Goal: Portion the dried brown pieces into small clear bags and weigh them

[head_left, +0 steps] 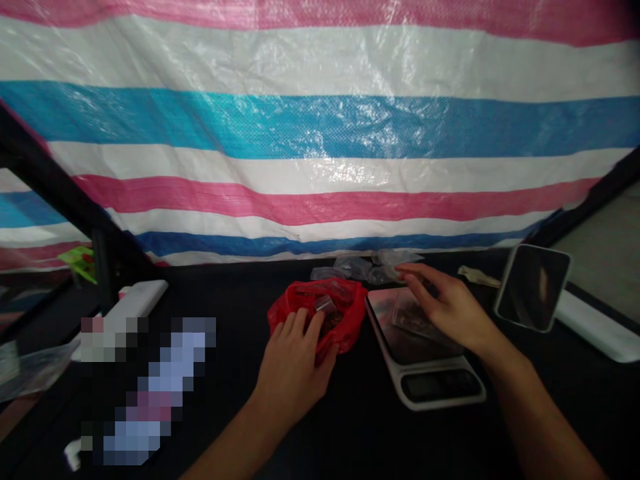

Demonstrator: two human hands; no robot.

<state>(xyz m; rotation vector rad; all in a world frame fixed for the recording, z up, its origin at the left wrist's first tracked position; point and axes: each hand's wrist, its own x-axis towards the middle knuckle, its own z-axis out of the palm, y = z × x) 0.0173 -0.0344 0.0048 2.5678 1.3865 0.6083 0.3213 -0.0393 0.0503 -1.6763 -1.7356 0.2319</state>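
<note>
Nearest, the left hand [295, 363] half-curled at the mouth of a red plastic bag [350, 313], fingertips against a small clear packet [325, 308] of dark pieces; firmness of grip impossible to tell. To the right, the right hand [445, 308] open, fingers spread, just over a filled clear packet [413, 317] lying on a white digital kitchen scale [435, 387]; contact hard to tell. So far, one packet on the scale's platform, a loose heap of clear packets [363, 268] just behind on the black tabletop [360, 433], and more dark pieces left in the bag. Farther out, a dark rectangular mirror [533, 287] at right, then a pink, white and blue striped tarpaulin [320, 133] across the back.
</note>
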